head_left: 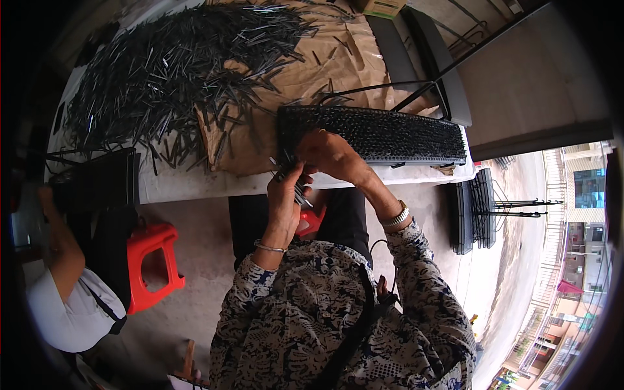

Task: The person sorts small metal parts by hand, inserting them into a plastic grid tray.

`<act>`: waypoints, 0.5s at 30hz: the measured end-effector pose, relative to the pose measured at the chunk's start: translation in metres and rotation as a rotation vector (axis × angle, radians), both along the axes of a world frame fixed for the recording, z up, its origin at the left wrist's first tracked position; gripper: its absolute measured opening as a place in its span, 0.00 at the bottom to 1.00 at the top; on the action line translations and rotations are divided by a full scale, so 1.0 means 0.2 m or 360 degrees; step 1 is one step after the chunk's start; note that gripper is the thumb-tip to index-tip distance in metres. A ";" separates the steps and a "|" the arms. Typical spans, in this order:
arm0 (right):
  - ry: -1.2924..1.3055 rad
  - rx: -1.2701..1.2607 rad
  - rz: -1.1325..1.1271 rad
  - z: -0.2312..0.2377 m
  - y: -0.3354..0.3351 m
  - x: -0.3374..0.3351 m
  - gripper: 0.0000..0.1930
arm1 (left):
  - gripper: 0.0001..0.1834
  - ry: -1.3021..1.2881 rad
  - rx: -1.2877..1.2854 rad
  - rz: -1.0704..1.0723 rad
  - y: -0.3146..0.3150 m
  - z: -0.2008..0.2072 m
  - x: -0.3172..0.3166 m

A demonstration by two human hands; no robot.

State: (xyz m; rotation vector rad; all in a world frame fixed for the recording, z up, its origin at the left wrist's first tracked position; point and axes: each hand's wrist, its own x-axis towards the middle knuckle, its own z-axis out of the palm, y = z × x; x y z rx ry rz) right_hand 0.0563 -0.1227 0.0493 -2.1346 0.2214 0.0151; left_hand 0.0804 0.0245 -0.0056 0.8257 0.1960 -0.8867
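My left hand (284,195) is closed round a small bundle of thin dark strips (300,193), whose ends poke out past the fingers. Just right of it, my right hand (331,156) bends over the left end of a long black perforated panel (409,135). Its fingers are drawn together, and whatever they pinch is too small and dark to make out. Rows of short black pieces stand up across the panel, which lies along the table's near edge. Beyond my left hand, a large heap of loose black strips (175,71) covers the left of the table.
Brown paper (357,62) lies under part of the heap on the white-covered table (182,185). A black metal frame (416,96) rises behind the panel. At left, a person (81,292) works beside a red stool (156,263). Stacked dark panels (471,211) stand on the right.
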 end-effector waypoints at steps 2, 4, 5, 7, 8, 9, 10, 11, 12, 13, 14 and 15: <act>-0.0086 0.0025 0.0013 -0.03 -0.01 -0.01 0.06 | 0.11 -0.0006 0.0081 0.0078 -0.01 0.03 -0.02; -0.0022 0.0256 -0.0063 -0.02 -0.03 -0.01 0.06 | 0.11 -0.0007 0.0067 0.0060 -0.01 0.02 -0.01; -0.0023 0.0258 -0.0064 -0.03 -0.03 0.00 0.06 | 0.12 -0.0004 0.0053 0.0041 -0.01 0.02 -0.01; -0.0369 -0.0469 -0.0479 -0.06 -0.03 0.05 0.05 | 0.14 -0.0013 0.0070 0.0050 -0.01 -0.02 0.00; -0.0369 -0.0464 -0.0478 -0.07 -0.03 0.08 0.05 | 0.16 -0.0020 0.0086 0.0059 -0.01 -0.02 0.00; -0.0549 -0.0565 -0.0589 -0.07 -0.02 0.10 0.04 | 0.16 -0.0021 0.0091 0.0061 -0.01 -0.02 0.00; -0.0730 -0.0666 -0.0700 -0.08 -0.02 0.13 0.04 | 0.16 -0.0003 0.0061 0.0088 -0.01 -0.02 -0.01; -0.0730 -0.0666 -0.0702 -0.10 -0.03 0.16 0.04 | 0.17 0.0015 0.0028 0.0111 -0.01 -0.01 -0.01; -0.0815 -0.0677 -0.0705 -0.13 -0.04 0.18 0.04 | 0.17 0.0015 0.0027 0.0109 -0.01 0.00 -0.01; -0.0900 -0.0688 -0.0707 -0.16 -0.05 0.19 0.04 | 0.16 0.0019 0.0008 0.0092 -0.01 0.00 -0.01; -0.0901 -0.0684 -0.0702 -0.17 -0.04 0.20 0.04 | 0.15 0.0023 -0.0008 0.0085 -0.01 0.00 0.00; -0.0786 -0.0734 -0.0708 -0.18 -0.03 0.21 0.04 | 0.15 0.0023 -0.0007 0.0091 0.00 0.00 0.00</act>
